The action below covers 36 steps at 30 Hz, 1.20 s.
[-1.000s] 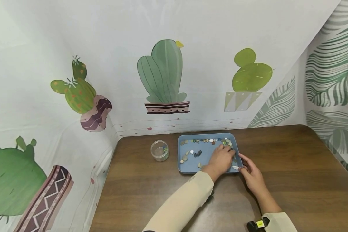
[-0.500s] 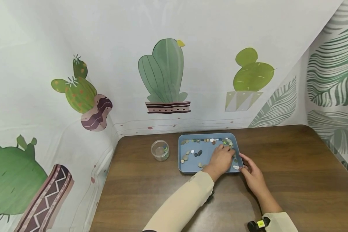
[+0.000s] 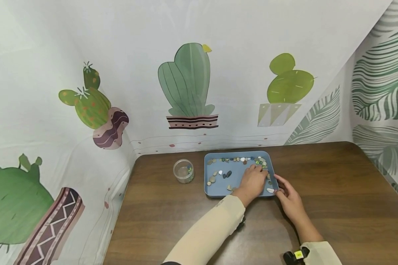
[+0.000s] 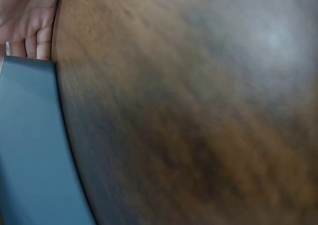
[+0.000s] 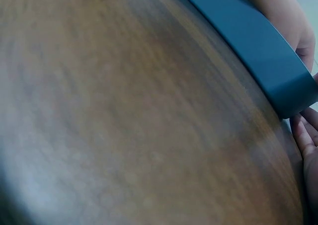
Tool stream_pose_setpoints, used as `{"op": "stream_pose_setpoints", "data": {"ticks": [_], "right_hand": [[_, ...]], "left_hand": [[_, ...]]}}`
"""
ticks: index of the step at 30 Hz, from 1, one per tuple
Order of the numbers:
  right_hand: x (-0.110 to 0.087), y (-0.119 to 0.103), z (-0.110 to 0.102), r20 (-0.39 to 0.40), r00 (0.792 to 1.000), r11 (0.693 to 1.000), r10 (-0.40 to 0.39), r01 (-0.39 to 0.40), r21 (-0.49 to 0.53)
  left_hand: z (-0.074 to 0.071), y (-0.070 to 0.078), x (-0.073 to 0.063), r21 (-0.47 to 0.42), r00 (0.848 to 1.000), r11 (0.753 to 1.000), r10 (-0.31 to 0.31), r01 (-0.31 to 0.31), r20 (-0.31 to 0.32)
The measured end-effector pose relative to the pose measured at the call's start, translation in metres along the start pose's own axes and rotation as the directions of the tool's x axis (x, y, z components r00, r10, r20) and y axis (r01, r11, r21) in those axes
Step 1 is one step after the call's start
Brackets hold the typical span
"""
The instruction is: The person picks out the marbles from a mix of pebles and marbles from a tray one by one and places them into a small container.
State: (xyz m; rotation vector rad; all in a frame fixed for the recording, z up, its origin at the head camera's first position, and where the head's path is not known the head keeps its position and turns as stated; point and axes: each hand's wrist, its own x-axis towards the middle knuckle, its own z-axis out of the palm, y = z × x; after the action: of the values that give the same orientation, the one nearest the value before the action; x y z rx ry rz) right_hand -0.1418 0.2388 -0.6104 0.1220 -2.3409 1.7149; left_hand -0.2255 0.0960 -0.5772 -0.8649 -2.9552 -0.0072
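Observation:
My left hand (image 3: 253, 182) reaches over the near rim of a blue rectangular tray (image 3: 238, 184). Its fingers are down among small pebbles (image 3: 263, 163) along the tray's right side; the hand itself hides its fingertips, so whether one is pinched is unclear. My right hand (image 3: 290, 200) holds the tray at its near right corner, thumb and fingers at the rim. In the right wrist view, the fingers (image 5: 304, 138) of that hand meet the tray's corner. A white pebble (image 3: 270, 190) lies just inside this corner. More pebbles line the far side, with dark stones (image 3: 227, 175) nearer the middle.
A clear round jar (image 3: 184, 171) with a few coloured bits inside stands left of the tray. The brown wooden table (image 3: 152, 221) carries both. Behind it hangs a white cloth (image 3: 238, 92) printed with cacti.
Both hands and the tray stay almost where they were. Only a tiny shift shows across the whole head view.

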Motion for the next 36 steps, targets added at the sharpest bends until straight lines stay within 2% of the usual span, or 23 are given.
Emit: {"op": "stream_pose_setpoints", "data": {"ticks": [5,10,18,23,26,31,36], "right_hand": [[0.001,0.000,0.000,0.004,1.000,1.000,0.007,-0.007,-0.003],[0.001,-0.001,0.000,0.004,1.000,1.000,0.011,-0.011,-0.002],[0.000,-0.003,0.002,0.007,1.000,1.000,0.013,-0.014,0.028],[0.000,-0.004,0.001,0.004,1.000,1.000,0.023,-0.023,0.014],[0.000,-0.004,-0.001,0.006,1.000,1.000,0.028,-0.028,0.000],[0.000,-0.003,-0.001,0.006,0.999,0.999,0.035,-0.035,0.001],[0.000,-0.003,-0.001,0.009,0.998,0.998,0.067,-0.067,-0.010]], "left_hand": [[0.000,0.000,0.001,0.002,1.000,1.000,-0.007,0.007,0.004],[0.001,-0.002,0.002,-0.008,1.000,1.000,-0.009,0.009,-0.022],[-0.005,-0.010,-0.005,-0.117,0.988,0.993,-0.036,0.019,-0.147],[-0.008,-0.013,-0.015,-0.205,0.975,0.979,-0.037,-0.010,-0.221],[-0.009,-0.015,-0.021,-0.268,0.966,0.963,-0.049,-0.023,-0.255],[-0.015,-0.023,-0.034,-0.385,0.951,0.923,-0.118,-0.001,-0.285],[-0.018,-0.035,-0.050,-0.485,0.924,0.874,-0.198,0.016,-0.327]]}}
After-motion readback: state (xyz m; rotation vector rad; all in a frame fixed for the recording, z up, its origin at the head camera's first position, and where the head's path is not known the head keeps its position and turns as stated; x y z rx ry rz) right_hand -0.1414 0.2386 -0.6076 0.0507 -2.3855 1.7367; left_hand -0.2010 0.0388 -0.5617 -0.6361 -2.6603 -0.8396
